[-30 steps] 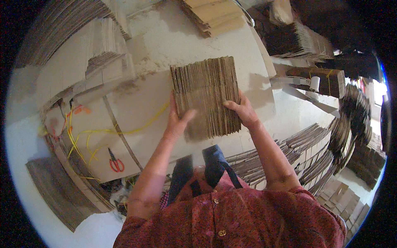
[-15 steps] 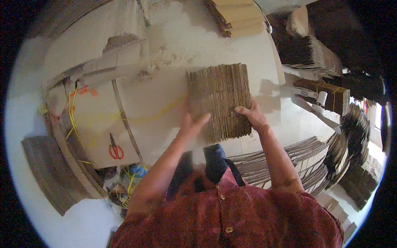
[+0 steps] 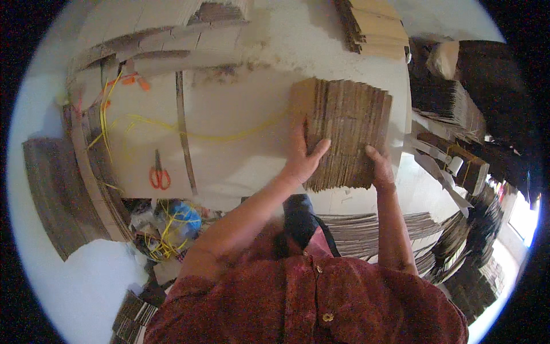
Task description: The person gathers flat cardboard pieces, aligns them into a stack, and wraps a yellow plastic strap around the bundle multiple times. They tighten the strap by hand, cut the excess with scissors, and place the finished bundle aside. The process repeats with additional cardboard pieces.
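Observation:
Between my two hands is a thick stack of brown cardboard pieces [image 3: 350, 135], its ridged edges facing up. My left hand [image 3: 303, 160] presses on the stack's left side, thumb over the near edges. On the right side my right hand [image 3: 382, 166] grips it, its thumb also on top and its other fingers largely hidden. The stack tilts slightly, so part of its left face shows. From the stack's left side a yellow string [image 3: 223, 139] runs across the pale worktop [image 3: 240, 103].
Red-handled scissors [image 3: 159, 176] lie on the left of the worktop. More flat cardboard [image 3: 381, 26] sits at the far edge, and cardboard stacks [image 3: 378, 229] stand near my right. A blue plastic bag [image 3: 184, 218] and tangled yellow string are below left.
My hands have moved the cardboard stack to the right and tilted it, so more of its left face shows. The whole view has also shifted.

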`<state>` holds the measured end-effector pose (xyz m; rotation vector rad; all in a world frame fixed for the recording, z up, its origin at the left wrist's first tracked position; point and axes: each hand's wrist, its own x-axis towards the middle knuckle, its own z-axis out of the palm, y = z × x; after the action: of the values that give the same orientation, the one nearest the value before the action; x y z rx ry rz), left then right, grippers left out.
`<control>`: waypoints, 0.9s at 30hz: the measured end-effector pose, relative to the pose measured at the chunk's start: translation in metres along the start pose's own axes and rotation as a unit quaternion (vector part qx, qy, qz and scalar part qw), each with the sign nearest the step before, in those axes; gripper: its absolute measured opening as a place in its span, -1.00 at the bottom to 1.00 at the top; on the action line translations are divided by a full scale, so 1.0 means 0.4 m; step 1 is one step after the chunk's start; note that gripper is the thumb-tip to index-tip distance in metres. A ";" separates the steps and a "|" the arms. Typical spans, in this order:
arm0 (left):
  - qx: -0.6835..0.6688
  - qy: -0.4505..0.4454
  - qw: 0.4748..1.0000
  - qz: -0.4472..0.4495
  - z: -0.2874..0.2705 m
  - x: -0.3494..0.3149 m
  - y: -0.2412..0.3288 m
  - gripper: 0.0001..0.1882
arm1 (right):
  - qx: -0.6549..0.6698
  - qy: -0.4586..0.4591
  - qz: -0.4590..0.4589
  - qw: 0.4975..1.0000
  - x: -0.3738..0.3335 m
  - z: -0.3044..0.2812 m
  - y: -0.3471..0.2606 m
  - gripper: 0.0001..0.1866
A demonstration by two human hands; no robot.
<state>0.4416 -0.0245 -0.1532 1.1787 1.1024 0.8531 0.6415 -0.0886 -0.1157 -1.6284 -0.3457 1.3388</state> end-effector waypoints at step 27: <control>-0.079 0.117 0.975 -0.171 -0.459 -0.199 0.041 -0.30 | -0.104 -0.181 -0.042 0.977 -0.016 0.432 0.088 -0.17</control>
<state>0.2440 -0.0463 -0.1246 0.7404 1.3555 0.8054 0.4768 -0.0263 -0.1283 -1.5122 -0.7875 1.5755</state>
